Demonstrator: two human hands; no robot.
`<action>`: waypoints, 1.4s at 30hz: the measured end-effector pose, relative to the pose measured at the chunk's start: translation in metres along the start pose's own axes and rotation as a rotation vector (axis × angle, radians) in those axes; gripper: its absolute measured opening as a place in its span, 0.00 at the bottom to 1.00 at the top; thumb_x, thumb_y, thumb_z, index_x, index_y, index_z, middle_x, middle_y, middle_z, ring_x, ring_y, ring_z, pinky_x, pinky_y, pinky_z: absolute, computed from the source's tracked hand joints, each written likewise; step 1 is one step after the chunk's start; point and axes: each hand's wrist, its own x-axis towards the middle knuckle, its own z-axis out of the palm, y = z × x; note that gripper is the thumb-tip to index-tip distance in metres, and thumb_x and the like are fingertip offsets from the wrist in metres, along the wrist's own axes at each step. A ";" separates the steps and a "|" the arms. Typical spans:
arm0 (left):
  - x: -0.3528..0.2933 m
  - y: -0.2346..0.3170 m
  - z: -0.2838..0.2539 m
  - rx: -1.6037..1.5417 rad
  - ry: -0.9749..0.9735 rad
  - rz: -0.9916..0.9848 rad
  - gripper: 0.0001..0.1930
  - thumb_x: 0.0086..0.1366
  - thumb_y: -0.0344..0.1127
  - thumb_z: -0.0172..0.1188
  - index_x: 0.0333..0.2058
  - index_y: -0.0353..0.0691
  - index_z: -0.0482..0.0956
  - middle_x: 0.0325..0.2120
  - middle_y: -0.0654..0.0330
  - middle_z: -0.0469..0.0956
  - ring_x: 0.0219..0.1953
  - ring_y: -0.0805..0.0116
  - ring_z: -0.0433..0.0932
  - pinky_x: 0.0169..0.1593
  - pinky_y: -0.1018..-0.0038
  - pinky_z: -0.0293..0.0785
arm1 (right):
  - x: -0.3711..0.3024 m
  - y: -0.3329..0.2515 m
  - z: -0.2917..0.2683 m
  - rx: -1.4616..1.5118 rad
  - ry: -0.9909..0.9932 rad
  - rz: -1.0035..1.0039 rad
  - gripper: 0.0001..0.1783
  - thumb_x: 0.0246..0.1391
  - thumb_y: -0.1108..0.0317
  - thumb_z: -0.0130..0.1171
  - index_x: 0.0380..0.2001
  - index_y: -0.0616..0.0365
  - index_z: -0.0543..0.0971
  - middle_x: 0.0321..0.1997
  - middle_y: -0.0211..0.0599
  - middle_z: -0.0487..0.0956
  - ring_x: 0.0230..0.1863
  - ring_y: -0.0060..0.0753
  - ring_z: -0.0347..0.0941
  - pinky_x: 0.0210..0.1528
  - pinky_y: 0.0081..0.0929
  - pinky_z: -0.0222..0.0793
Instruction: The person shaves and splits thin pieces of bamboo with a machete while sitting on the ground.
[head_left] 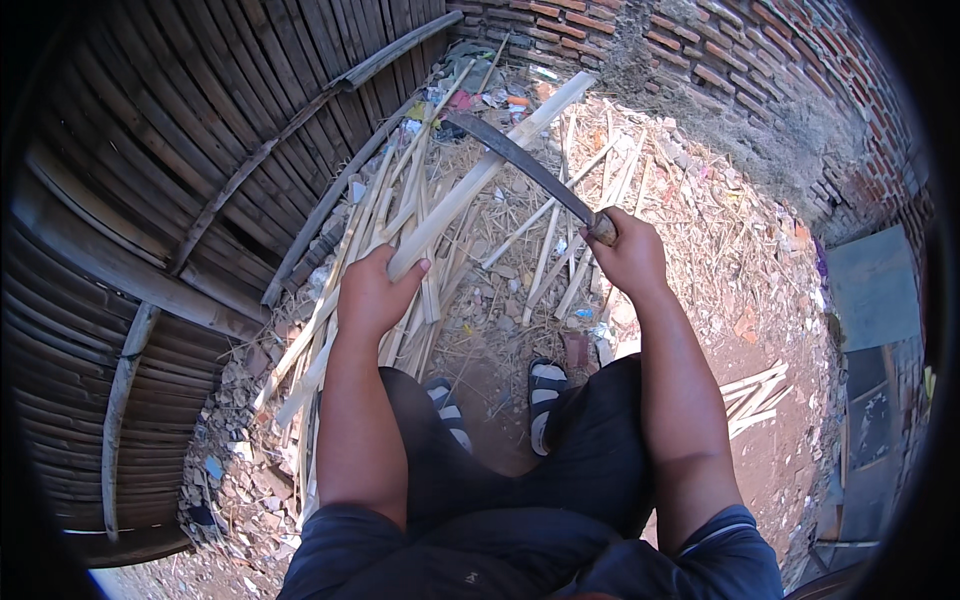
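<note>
My left hand [372,292] is wrapped around a long, pale bamboo strip [445,217], which slants from the lower left up to the far right. In my right hand [633,258] is the wooden handle of a machete [545,176] with a dark, slightly curved blade. The blade crosses the upper part of the strip, its tip pointing to the far left. Whether the edge touches the strip or hangs just above it, I cannot tell. Below my left hand, my forearm partly hides the strip's lower end.
Several more pale strips [395,215] lie piled against the slatted bamboo wall [240,110] at left. Shavings and rubble [700,230] cover the ground toward the brick wall [720,60]. A small stack of short strips [755,398] lies at right. My sandalled feet [546,385] stand close by.
</note>
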 end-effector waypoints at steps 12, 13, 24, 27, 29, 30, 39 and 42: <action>-0.002 0.000 0.001 -0.008 0.039 0.045 0.25 0.63 0.54 0.74 0.44 0.35 0.87 0.32 0.43 0.87 0.38 0.42 0.88 0.44 0.54 0.82 | 0.001 -0.011 0.012 -0.073 0.046 -0.241 0.14 0.51 0.61 0.73 0.40 0.52 0.84 0.31 0.43 0.85 0.37 0.54 0.84 0.41 0.50 0.78; -0.002 0.003 -0.001 -0.007 0.023 0.028 0.26 0.63 0.55 0.74 0.44 0.35 0.87 0.32 0.43 0.87 0.38 0.43 0.88 0.43 0.54 0.82 | 0.001 -0.006 0.011 -0.061 0.070 -0.171 0.14 0.52 0.61 0.73 0.40 0.52 0.85 0.32 0.44 0.85 0.38 0.55 0.84 0.42 0.50 0.78; -0.001 0.002 0.007 -0.036 0.009 0.039 0.27 0.63 0.55 0.74 0.45 0.35 0.87 0.32 0.43 0.87 0.37 0.44 0.88 0.43 0.54 0.82 | -0.005 -0.010 0.012 -0.068 -0.041 -0.283 0.15 0.51 0.61 0.73 0.41 0.52 0.84 0.31 0.44 0.85 0.38 0.55 0.84 0.44 0.52 0.79; 0.001 -0.006 0.010 -0.026 0.030 0.067 0.26 0.63 0.54 0.75 0.45 0.34 0.87 0.31 0.43 0.87 0.36 0.46 0.88 0.43 0.56 0.81 | -0.008 -0.022 0.014 -0.098 -0.069 -0.431 0.14 0.49 0.62 0.73 0.39 0.51 0.84 0.30 0.44 0.85 0.37 0.56 0.84 0.42 0.52 0.79; 0.001 -0.005 0.009 -0.024 0.017 0.066 0.24 0.63 0.50 0.76 0.44 0.32 0.87 0.30 0.45 0.87 0.34 0.51 0.88 0.43 0.60 0.81 | -0.007 -0.023 0.012 -0.090 -0.058 -0.359 0.14 0.48 0.63 0.73 0.39 0.52 0.84 0.30 0.44 0.85 0.38 0.56 0.84 0.42 0.51 0.79; 0.000 -0.003 0.007 -0.037 0.006 0.048 0.24 0.63 0.52 0.76 0.44 0.33 0.87 0.30 0.45 0.87 0.34 0.49 0.88 0.42 0.59 0.81 | -0.004 -0.017 0.012 -0.068 -0.039 -0.308 0.14 0.49 0.63 0.73 0.38 0.52 0.84 0.31 0.44 0.85 0.38 0.56 0.84 0.42 0.52 0.79; -0.002 0.005 0.004 -0.059 -0.011 0.022 0.25 0.62 0.54 0.76 0.45 0.35 0.87 0.30 0.45 0.87 0.34 0.47 0.88 0.41 0.58 0.82 | 0.000 0.000 0.001 0.074 0.028 -0.009 0.17 0.53 0.57 0.74 0.43 0.52 0.85 0.36 0.48 0.86 0.42 0.56 0.84 0.46 0.51 0.79; 0.000 0.001 0.008 -0.063 0.005 0.050 0.26 0.62 0.54 0.76 0.45 0.35 0.87 0.31 0.45 0.88 0.34 0.47 0.88 0.41 0.57 0.82 | -0.005 -0.007 0.005 -0.065 -0.028 -0.247 0.16 0.50 0.60 0.74 0.41 0.51 0.85 0.32 0.45 0.85 0.39 0.55 0.84 0.44 0.51 0.79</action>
